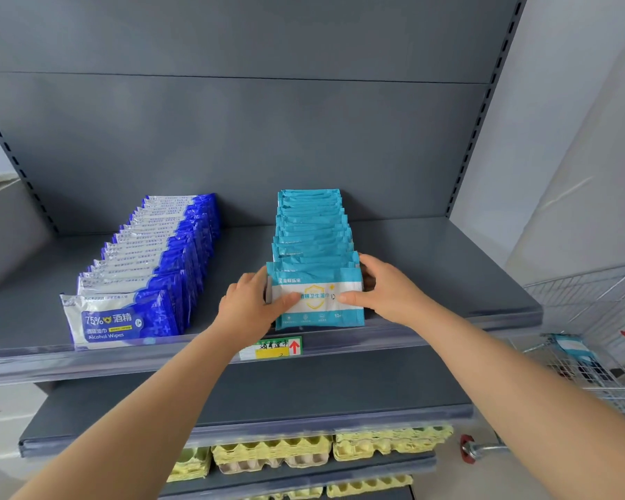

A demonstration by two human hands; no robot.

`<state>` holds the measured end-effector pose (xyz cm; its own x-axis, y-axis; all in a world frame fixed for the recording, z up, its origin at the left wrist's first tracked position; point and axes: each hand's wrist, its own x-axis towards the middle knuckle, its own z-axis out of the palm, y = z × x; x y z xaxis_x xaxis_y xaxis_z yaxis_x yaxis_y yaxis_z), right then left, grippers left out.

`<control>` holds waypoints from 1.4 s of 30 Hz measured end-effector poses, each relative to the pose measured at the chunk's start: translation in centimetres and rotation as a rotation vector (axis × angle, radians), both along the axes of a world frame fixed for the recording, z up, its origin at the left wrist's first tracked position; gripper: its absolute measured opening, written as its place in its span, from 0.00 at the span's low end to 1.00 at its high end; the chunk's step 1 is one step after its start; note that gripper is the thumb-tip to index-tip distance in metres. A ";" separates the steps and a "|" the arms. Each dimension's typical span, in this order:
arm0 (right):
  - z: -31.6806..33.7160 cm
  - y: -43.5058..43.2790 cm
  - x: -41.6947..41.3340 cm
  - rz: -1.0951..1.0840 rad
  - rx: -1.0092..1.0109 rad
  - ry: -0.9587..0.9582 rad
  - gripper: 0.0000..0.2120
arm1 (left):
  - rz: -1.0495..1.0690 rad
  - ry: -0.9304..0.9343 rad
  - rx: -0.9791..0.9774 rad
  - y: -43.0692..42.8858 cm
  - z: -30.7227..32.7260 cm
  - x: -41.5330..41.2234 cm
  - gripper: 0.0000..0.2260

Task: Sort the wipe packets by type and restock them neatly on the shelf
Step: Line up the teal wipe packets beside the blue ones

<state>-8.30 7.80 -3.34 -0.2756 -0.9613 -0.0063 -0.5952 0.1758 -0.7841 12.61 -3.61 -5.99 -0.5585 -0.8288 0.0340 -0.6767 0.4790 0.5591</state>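
Note:
On the grey shelf stand two rows of wipe packets. At the left runs a row of dark blue and white alcohol wipe packets, front to back. At the middle runs a row of teal and white wipe packets. The front teal packet stands upright at the shelf's front edge. My left hand grips its left side, thumb on the face. My right hand grips its right side the same way, fingers behind the packet.
A price label with a red arrow sits on the shelf rail below the teal row. A wire cart at the right holds one more teal packet. Yellow egg trays fill a lower shelf.

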 end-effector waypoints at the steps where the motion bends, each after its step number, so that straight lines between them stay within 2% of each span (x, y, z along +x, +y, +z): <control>1: -0.1 0.0 0.0 -0.014 -0.004 0.001 0.28 | 0.013 0.081 0.049 -0.1 -0.1 0.1 0.25; 3: -0.1 -0.3 0.0 -0.033 -0.021 0.010 0.26 | -0.009 0.126 0.133 -0.2 -0.3 -0.2 0.20; 6: 0.3 -0.5 0.0 -0.052 -0.042 0.021 0.26 | -0.023 0.109 0.126 0.0 0.2 -0.9 0.18; 11: -0.1 0.4 0.1 -0.030 0.002 0.072 0.26 | -0.031 -0.083 0.041 1.2 0.9 -0.6 0.19; 15: 0.2 1.1 -0.3 -0.057 0.049 0.143 0.24 | 0.033 -0.062 0.034 1.2 0.9 0.3 0.25; 18: 0.7 2.0 -0.9 -0.134 0.015 0.269 0.34 | 0.120 -0.091 -0.167 1.9 1.6 0.3 0.32; 22: 2.0 4.2 -2.6 -0.176 -0.037 0.447 0.28 | 0.063 0.005 -0.508 3.3 3.6 -2.4 0.25; 26: 2.6 7.6 -6.3 -0.233 -0.038 0.593 0.26 | -0.124 0.093 -0.641 5.4 4.1 -8.9 0.17; 31: 2.2 13.6 -13.3 -0.319 -0.033 0.735 0.24 | -0.328 0.135 -0.681 10.1 3.6 -18.9 0.17; 37: 0.8 23.0 -25.5 -0.423 0.075 0.761 0.24 | -0.507 0.226 -0.640 17.9 2.1 -33.5 0.15; 42: -0.6 30.2 -37.7 -0.503 0.169 0.704 0.24 | -0.562 0.228 -0.556 24.3 0.3 -46.8 0.14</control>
